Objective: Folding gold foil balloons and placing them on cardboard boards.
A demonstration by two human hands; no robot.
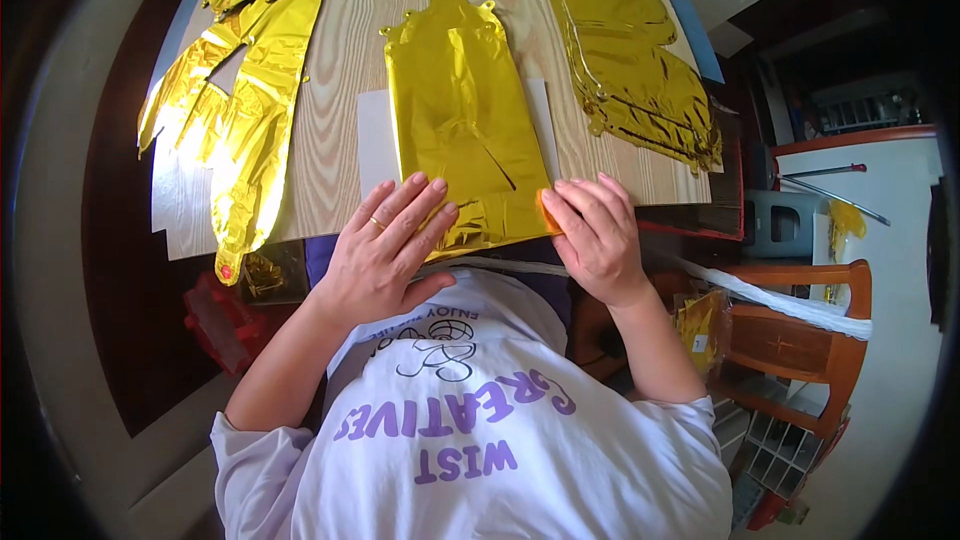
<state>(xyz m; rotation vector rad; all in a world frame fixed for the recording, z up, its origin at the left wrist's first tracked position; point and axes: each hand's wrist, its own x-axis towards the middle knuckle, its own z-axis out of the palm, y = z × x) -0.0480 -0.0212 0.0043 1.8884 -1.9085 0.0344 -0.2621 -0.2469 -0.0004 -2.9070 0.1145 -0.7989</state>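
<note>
A flat gold foil balloon [455, 90] lies in the middle of the table, its tabbed end pointing away and its near end hanging at the table's front edge. My left hand [385, 245] rests on its near left part, fingers stretched out and holding nothing. At the balloon's near right edge, my right hand [600, 240] is closed on a small orange piece [546, 212]. Fingers cover most of that piece, so its kind cannot be told. Creases run across the foil between my hands.
Other gold foil balloons lie at the left [260, 110] and right [640, 50] of the wood-grain table [340, 140]. A pale board [375, 135] sits under the middle one. To the right stand a wooden chair [780, 340] and a grey stool [785, 225]; a red item [220, 320] is below left.
</note>
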